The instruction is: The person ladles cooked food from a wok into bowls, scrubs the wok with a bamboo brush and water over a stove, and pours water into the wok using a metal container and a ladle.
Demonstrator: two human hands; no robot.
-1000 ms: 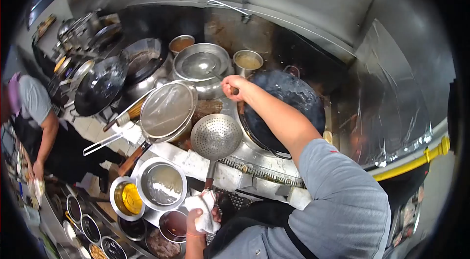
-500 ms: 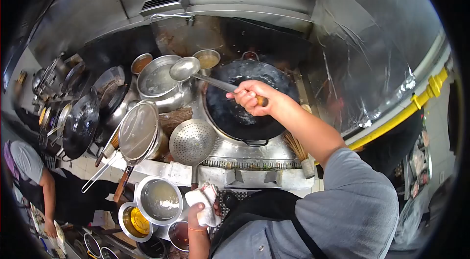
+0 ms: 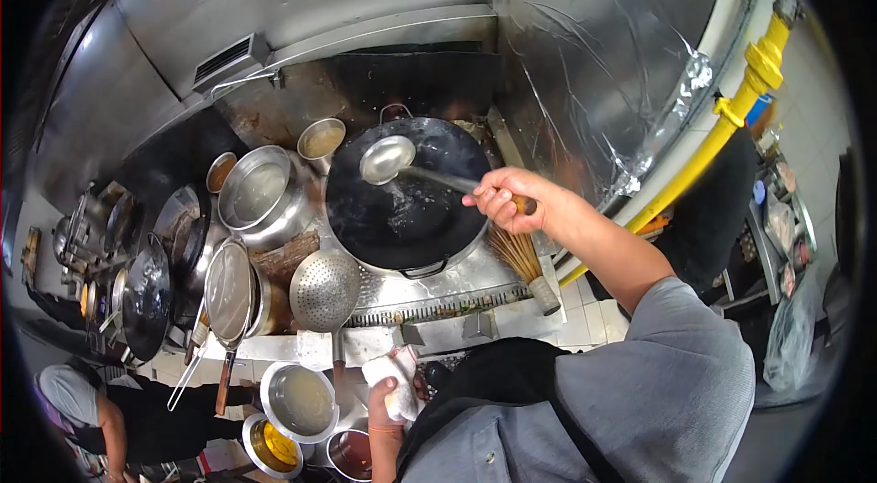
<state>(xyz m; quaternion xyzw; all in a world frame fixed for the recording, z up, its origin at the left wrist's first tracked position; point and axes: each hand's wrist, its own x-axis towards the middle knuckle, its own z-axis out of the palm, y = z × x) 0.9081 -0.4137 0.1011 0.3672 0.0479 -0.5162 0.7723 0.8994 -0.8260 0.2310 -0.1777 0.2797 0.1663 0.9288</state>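
Observation:
My right hand (image 3: 512, 198) is closed around the wooden-ended handle of a metal ladle (image 3: 387, 160). The ladle's bowl is over the far part of a large black wok (image 3: 365, 227), where a little shiny liquid and faint steam show. At the front of the stove, my left hand (image 3: 382, 405) grips a folded white cloth (image 3: 391, 378). Just beyond that hand lies a perforated strainer (image 3: 326, 291), its handle pointing back toward me. Part of the left hand's fingers is hidden by the cloth.
Left of the wok stand a metal pot of water (image 3: 294, 207) and a fine-mesh sieve (image 3: 227, 287). A bamboo brush (image 3: 521, 264) lies at its right. Metal bowls (image 3: 329, 396) sit near my left hand. A yellow pipe (image 3: 681, 195) runs along the right; another person (image 3: 114, 428) is lower left.
The ladle's bowl has moved right, from over the pot of water to over the wok, with my right hand still gripping it. The view has turned; my left hand keeps the cloth.

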